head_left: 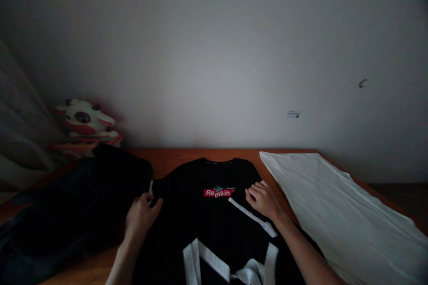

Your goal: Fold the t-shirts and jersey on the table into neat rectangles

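Note:
A black T-shirt (214,222) with a red "Remain" chest logo (218,193) lies face up on the wooden table (174,158), its white-trimmed sleeves folded inward. My left hand (142,216) pinches the shirt's left shoulder edge by a white cuff, fingers closed on the fabric. My right hand (264,198) rests on the folded right sleeve beside the logo, fingers curled and pressing the cloth down next to a white stripe (252,217).
A dark heap of clothes (67,205) covers the table's left part. A white garment (337,209) lies flat on the right. A white and red plush toy (85,127) sits at the back left by a curtain (20,133). A bare wall stands behind.

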Demonstrator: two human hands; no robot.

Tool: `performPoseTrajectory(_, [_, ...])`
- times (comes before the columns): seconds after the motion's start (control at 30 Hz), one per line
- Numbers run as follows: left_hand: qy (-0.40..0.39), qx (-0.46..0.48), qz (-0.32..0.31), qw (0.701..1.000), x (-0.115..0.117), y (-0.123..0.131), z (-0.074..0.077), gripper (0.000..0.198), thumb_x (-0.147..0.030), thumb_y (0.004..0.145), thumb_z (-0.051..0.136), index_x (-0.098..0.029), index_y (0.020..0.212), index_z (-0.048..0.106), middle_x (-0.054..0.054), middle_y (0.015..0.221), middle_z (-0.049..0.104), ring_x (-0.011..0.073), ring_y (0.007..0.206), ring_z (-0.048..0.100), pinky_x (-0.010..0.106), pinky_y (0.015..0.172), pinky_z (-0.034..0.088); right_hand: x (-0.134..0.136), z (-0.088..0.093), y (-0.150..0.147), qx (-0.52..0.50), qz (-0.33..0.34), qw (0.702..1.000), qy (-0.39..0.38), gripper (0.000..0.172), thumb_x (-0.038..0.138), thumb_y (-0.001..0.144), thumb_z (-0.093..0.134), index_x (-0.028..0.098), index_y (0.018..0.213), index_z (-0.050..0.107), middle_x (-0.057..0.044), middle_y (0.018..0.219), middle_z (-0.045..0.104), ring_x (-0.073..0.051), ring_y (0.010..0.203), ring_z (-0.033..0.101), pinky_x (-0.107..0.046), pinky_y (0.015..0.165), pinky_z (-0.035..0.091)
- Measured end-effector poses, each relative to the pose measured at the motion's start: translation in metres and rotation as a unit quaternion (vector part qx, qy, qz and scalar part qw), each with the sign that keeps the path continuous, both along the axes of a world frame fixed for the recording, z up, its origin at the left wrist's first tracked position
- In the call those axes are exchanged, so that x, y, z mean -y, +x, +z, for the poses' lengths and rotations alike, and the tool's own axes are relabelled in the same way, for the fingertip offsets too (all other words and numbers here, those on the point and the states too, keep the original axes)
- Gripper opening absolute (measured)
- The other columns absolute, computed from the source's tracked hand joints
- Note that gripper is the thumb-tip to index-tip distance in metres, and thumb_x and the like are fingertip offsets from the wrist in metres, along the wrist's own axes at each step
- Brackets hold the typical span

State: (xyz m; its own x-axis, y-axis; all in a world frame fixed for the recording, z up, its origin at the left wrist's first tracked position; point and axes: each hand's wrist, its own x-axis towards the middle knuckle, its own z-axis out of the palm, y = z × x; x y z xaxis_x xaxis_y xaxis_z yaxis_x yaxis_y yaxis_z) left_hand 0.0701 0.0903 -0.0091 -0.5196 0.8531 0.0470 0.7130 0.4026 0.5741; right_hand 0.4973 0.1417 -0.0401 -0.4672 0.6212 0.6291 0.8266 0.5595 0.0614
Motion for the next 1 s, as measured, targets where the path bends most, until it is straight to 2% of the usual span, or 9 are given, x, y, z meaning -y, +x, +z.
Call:
performPoseTrajectory(0.1, [0.112, 0.217, 0.036, 0.969, -0.003, 0.004, 0.000, 0.030, -0.041, 0.056, 0.074, -0.024, 0.074, 0.058, 0.003, 0.071, 0.063, 0.0319, 0.084, 0.067, 0.040, 0.076, 0.051, 0.001, 0.012, -0.012, 0.034, -0.006, 0.997, -0.066, 0.033, 0.024, 0.093, 0.056, 0.020, 0.061, 0.061, -0.003, 0.063, 0.066, -0.017, 0.067, 0.058, -0.033, 0.075, 0.034])
performPoseTrajectory(0.23, [0.169, 0.390, 0.050, 0.904, -0.007, 0.009, 0.004, 0.041, -0.046, 0.058, 0.075, -0.022, 0.090, 0.062, 0.003, 0.082, 0.070, 0.0216, 0.079, 0.069, 0.032, 0.070, 0.053, 0.010, 0.033, -0.054, -0.066, -0.041, 0.978, -0.195, 0.030, 0.030, 0.094, 0.057, 0.021, 0.066, 0.065, -0.003, 0.068, 0.070, -0.019, 0.071, 0.064, -0.031, 0.074, 0.038])
performPoseTrajectory(0.4, [0.180, 0.535, 0.061, 0.823, -0.004, 0.005, 0.010, 0.037, -0.026, 0.048, 0.078, -0.021, 0.084, 0.069, 0.002, 0.082, 0.072, 0.0181, 0.072, 0.068, 0.026, 0.064, 0.052, 0.036, 0.032, -0.123, -0.253, 0.072, 0.866, -0.425, 0.016, 0.029, 0.090, 0.061, 0.020, 0.081, 0.070, -0.003, 0.079, 0.075, -0.016, 0.072, 0.068, -0.024, 0.065, 0.045])
performPoseTrajectory(0.6, [0.225, 0.450, 0.058, 0.862, -0.004, 0.005, 0.003, 0.043, -0.033, 0.043, 0.074, -0.022, 0.084, 0.066, -0.004, 0.066, 0.062, 0.0140, 0.059, 0.057, 0.024, 0.054, 0.043, 0.061, 0.019, -0.148, -0.267, 0.121, 0.875, -0.386, 0.010, 0.020, 0.085, 0.065, 0.021, 0.078, 0.070, 0.000, 0.080, 0.072, -0.016, 0.080, 0.066, -0.029, 0.081, 0.045])
performPoseTrajectory(0.7, [0.246, 0.302, 0.024, 0.921, -0.001, 0.014, 0.004, 0.028, -0.035, 0.055, 0.068, -0.022, 0.080, 0.067, 0.004, 0.087, 0.069, 0.0224, 0.082, 0.065, 0.031, 0.069, 0.051, 0.061, 0.016, -0.144, -0.313, 0.144, 0.851, -0.395, 0.012, 0.024, 0.088, 0.062, 0.021, 0.079, 0.070, -0.001, 0.080, 0.071, -0.016, 0.079, 0.066, -0.030, 0.080, 0.046])
performPoseTrajectory(0.77, [0.269, 0.153, -0.052, 0.950, 0.005, 0.026, 0.009, 0.011, -0.031, 0.067, 0.062, -0.024, 0.075, 0.066, 0.009, 0.113, 0.070, 0.0279, 0.107, 0.063, 0.039, 0.091, 0.051, 0.059, 0.015, -0.142, -0.365, 0.159, 0.827, -0.396, 0.015, 0.029, 0.092, 0.058, 0.021, 0.083, 0.068, -0.002, 0.082, 0.071, -0.017, 0.078, 0.066, -0.029, 0.076, 0.048])
performPoseTrajectory(0.83, [0.259, 0.038, -0.202, 0.944, 0.013, 0.040, 0.015, 0.013, -0.029, 0.079, 0.056, -0.025, 0.073, 0.067, 0.009, 0.124, 0.068, 0.0287, 0.117, 0.060, 0.043, 0.103, 0.046, 0.058, 0.013, -0.140, -0.400, 0.157, 0.814, -0.391, 0.014, 0.033, 0.093, 0.057, 0.022, 0.091, 0.066, -0.003, 0.087, 0.071, -0.018, 0.080, 0.066, -0.030, 0.075, 0.050])
performPoseTrajectory(0.93, [0.215, 0.048, -0.398, 0.891, 0.023, 0.055, 0.021, 0.020, -0.031, 0.089, 0.052, -0.025, 0.090, 0.071, 0.009, 0.128, 0.068, 0.0269, 0.117, 0.062, 0.042, 0.102, 0.048, 0.057, 0.009, -0.140, -0.429, 0.143, 0.807, -0.381, 0.022, 0.036, 0.092, 0.059, 0.024, 0.110, 0.061, -0.003, 0.094, 0.070, -0.019, 0.084, 0.066, -0.032, 0.077, 0.051])
performPoseTrajectory(1.0, [0.220, 0.096, -0.410, 0.880, 0.026, 0.058, 0.023, 0.025, -0.035, 0.093, 0.048, -0.024, 0.097, 0.070, 0.010, 0.128, 0.067, 0.0260, 0.117, 0.062, 0.040, 0.100, 0.049, 0.056, 0.005, -0.141, -0.438, 0.141, 0.802, -0.380, 0.033, 0.036, 0.092, 0.059, 0.025, 0.122, 0.056, -0.003, 0.096, 0.068, -0.019, 0.085, 0.066, -0.032, 0.077, 0.052])
